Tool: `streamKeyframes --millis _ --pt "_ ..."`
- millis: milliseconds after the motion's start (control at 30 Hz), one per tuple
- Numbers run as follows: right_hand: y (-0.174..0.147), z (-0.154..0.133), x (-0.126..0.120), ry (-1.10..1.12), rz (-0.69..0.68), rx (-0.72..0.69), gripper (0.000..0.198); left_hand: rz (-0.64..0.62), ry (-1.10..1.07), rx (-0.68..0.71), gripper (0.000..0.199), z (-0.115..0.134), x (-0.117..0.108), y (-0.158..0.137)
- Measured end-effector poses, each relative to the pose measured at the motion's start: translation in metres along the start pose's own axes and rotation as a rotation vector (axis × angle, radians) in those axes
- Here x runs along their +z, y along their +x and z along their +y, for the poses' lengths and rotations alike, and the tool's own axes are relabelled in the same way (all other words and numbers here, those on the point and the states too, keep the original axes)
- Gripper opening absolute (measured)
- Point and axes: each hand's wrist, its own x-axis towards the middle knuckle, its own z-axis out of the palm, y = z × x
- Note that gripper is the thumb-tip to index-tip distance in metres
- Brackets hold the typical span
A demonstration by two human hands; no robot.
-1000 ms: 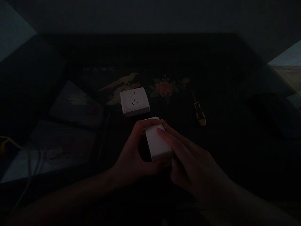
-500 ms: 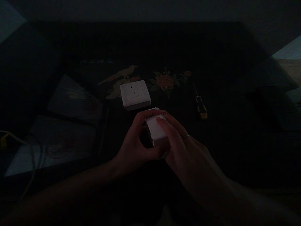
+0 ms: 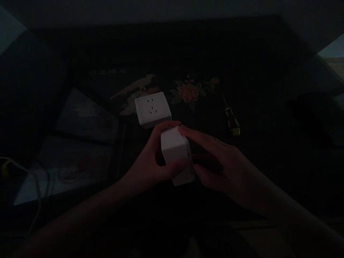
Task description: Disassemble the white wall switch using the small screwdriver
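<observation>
A white plastic box point(image 3: 173, 143), much like a socket's back box, is held tilted on its side between my hands. My left hand point(image 3: 149, 159) wraps around it, with its fingers over the far edge and its thumb across the near side. Against the box's right side, my right hand point(image 3: 221, 161) pinches with its fingertips; a ring shows on one finger. Just beyond the box lies a white wall socket point(image 3: 153, 107), slotted face up. The side of the box facing right is mostly hidden by my fingers.
A screwdriver point(image 3: 231, 121) with a dark and yellow handle lies to the right on the dark table point(image 3: 255, 93), which is decorated with a bird and flowers. At the left edge is a pale cable point(image 3: 36, 182). The scene is very dark.
The box has been turned so that a longer side shows, and it sits slightly further left. My right hand has shifted from over its top to its right side.
</observation>
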Motion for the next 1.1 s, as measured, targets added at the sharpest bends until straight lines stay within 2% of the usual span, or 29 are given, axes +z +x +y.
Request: streamKeyframes --millis 200,567,833,1100 --pt "0.001 -0.002 -0.001 -0.017 0.013 -0.019 0.055 -0.007 0.054 0.036 0.061 0.002 -0.001 0.001" --pt "0.0 -0.002 -0.003 -0.026 -0.022 -0.037 0.061 0.001 0.182 0.257 0.056 -0.007 -0.005 0.004" --pt "0.002 -0.003 -0.001 -0.03 0.006 -0.04 0.062 0.021 0.313 0.38 0.059 -0.012 -0.004 0.004" --pt "0.0 -0.01 0.007 -0.223 0.069 -0.082 0.059 0.066 0.421 0.448 0.056 -0.012 -0.002 0.004"
